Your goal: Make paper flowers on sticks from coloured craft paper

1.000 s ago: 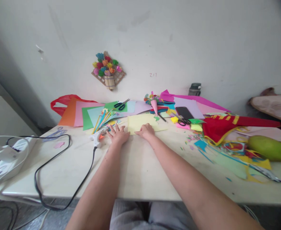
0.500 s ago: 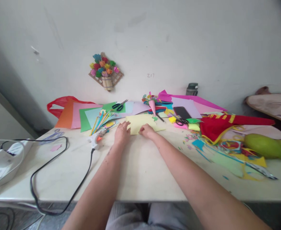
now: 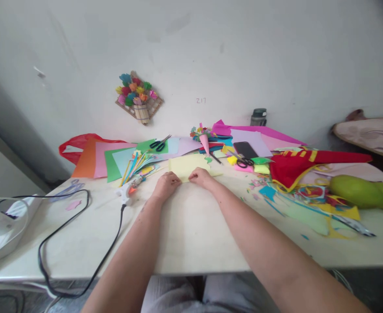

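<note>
A pale yellow sheet of paper (image 3: 188, 164) lies on the table in front of me, its near edge toward my body. My left hand (image 3: 167, 184) rests at the near left corner, fingers curled in and closed on the edge. At the near edge, a little further right, my right hand (image 3: 200, 177) pinches the same paper between thumb and fingers. A narrow gap separates the two hands. Left of my left hand lies a white glue gun (image 3: 125, 193) with a black cord.
Paper strips (image 3: 136, 167), scissors (image 3: 159, 144) and coloured sheets (image 3: 100, 161) lie at the back left. To the right are a phone (image 3: 245, 150), black-handled scissors (image 3: 244, 162), a red garment (image 3: 287, 170), scraps and a green object (image 3: 357, 192). A power strip (image 3: 15, 221) sits far left.
My left hand has come down to the paper's near edge, its fingers now curled instead of spread. My right hand keeps its pinch. The view has shifted slightly.
</note>
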Tool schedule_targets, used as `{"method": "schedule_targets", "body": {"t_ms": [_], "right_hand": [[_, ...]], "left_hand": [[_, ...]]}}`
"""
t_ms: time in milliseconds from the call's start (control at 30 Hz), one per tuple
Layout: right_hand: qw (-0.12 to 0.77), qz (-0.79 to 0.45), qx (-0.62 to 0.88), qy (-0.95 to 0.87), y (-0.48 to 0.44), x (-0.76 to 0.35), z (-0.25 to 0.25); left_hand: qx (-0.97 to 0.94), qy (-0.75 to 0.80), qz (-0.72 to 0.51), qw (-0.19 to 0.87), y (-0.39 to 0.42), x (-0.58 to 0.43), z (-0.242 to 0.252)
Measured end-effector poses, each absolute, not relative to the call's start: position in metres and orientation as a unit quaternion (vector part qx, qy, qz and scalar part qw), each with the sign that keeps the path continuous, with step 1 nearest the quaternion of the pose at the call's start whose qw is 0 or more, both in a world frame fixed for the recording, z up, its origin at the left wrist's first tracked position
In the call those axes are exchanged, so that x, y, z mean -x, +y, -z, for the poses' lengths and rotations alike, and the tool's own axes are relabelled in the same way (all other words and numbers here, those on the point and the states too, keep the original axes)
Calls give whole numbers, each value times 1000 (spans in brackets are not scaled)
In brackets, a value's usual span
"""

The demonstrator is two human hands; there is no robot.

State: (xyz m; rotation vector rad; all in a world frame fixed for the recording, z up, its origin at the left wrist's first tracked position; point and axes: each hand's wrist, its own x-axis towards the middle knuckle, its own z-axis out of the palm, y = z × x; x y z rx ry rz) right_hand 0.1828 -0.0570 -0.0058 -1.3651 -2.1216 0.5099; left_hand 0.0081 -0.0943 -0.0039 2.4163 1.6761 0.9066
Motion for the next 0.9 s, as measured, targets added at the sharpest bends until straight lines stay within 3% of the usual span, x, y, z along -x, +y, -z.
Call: {"method": "schedule_targets", "body": {"t_ms": [267, 467, 900], "right_hand": [[195, -90, 421, -881, -61, -187, -5], [151, -22, 435, -887, -61, -178, -3], [191, -35, 440, -877, -65, -175, -1]], "left_hand": [[-799, 532, -282, 15, -95, -9, 1], [-798, 547, -252, -17, -95, -10, 1], [-772, 589, -240, 0, -95, -14, -1]]}}
